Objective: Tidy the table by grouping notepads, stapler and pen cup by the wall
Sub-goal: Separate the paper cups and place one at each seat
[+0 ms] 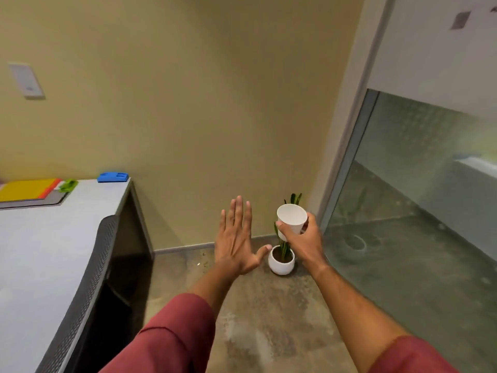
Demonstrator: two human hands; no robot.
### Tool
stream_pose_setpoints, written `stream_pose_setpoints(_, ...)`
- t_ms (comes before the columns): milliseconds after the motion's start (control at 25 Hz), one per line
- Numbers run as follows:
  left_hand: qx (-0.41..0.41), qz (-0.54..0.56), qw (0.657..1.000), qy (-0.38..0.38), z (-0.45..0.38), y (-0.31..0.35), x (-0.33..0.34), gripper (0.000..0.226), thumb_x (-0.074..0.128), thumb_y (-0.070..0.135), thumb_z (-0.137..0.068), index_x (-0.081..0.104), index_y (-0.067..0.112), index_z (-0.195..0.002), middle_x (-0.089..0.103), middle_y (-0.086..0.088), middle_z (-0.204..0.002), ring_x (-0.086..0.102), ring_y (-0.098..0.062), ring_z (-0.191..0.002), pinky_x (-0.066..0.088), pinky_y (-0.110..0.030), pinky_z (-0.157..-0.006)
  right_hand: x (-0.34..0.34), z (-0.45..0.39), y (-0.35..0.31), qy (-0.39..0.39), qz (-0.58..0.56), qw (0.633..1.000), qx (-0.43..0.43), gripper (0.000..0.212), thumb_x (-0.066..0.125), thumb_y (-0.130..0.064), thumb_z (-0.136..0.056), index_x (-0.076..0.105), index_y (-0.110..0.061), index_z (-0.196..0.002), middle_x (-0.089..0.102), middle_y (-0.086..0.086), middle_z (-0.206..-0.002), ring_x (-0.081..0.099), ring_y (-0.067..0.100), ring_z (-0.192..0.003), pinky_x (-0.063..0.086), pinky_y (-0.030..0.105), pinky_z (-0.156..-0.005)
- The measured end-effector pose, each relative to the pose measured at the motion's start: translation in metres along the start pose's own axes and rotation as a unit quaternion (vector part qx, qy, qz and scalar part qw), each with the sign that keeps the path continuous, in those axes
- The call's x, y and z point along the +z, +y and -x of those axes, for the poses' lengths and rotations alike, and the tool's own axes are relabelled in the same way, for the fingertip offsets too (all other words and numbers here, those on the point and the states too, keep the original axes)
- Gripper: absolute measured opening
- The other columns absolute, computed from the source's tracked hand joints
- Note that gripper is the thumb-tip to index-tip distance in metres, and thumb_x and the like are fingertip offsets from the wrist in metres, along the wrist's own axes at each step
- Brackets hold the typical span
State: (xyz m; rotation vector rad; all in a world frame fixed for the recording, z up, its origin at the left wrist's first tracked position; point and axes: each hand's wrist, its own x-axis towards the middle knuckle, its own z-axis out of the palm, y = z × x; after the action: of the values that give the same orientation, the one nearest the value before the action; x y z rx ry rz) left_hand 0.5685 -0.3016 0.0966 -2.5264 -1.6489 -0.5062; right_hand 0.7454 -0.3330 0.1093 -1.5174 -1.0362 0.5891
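Note:
My right hand (301, 239) holds a white cup (291, 218) in the air, off the table's right side and above the floor; the cup looks empty. My left hand (238, 236) is flat with fingers spread, holding nothing, just left of the cup. On the grey table (40, 251) at the far left, a stack of yellow and orange notepads (28, 189) lies by the wall. Beside it sits a green stapler (68, 185). A blue object (113, 177) rests at the table's far right corner against the wall.
A dark mesh chair back (88, 286) stands against the table's right edge. A small plant in a white pot (281, 261) sits on the floor in the corner under my hands. A glass partition (416, 197) runs along the right.

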Motion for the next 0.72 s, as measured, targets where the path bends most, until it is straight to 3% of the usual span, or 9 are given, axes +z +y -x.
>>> stream_pose_setpoints(240, -0.094, -0.031, 0.995, 0.016, -0.079, -0.067, 0.037, 0.115, 0.025, 0.083, -0.078, -0.027, 0.009, -0.15, -0.03, -0.016, -0.159, -0.03, -0.03, -0.147, -0.011, -0.048, -0.123, 0.086, -0.105, 0.012, -0.087, -0.024, 0.996, -0.024, 0.071, 0.081, -0.051, -0.062, 0.051, -0.027, -0.121, 0.063, -0.004, -0.112, 0.061, 0.016, -0.103, 0.051, 0.027, -0.082)
stream_pose_setpoints(400, -0.17, -0.051, 0.984, 0.012, -0.136, -0.128, 0.055, 0.115, 0.018, 0.085, -0.078, -0.03, 0.008, -0.148, -0.034, -0.016, -0.158, -0.033, -0.029, -0.146, -0.01, -0.049, -0.123, 0.16, -0.175, 0.01, -0.145, -0.017, 0.988, -0.046, 0.067, 0.081, -0.052, -0.062, 0.05, -0.031, -0.117, 0.061, -0.008, -0.108, 0.059, 0.014, -0.101, 0.043, 0.012, -0.069)
stream_pose_setpoints(720, -0.291, -0.106, 0.951, 0.004, -0.187, -0.237, 0.058, 0.114, 0.014, 0.086, -0.078, -0.033, 0.009, -0.147, -0.036, -0.016, -0.157, -0.032, -0.029, -0.146, -0.011, -0.048, -0.123, 0.307, -0.252, -0.003, -0.254, -0.054, 0.965, -0.046, 0.06, 0.083, -0.048, -0.063, 0.051, -0.034, -0.111, 0.058, -0.023, -0.1, 0.058, 0.008, -0.097, 0.042, 0.012, -0.071)
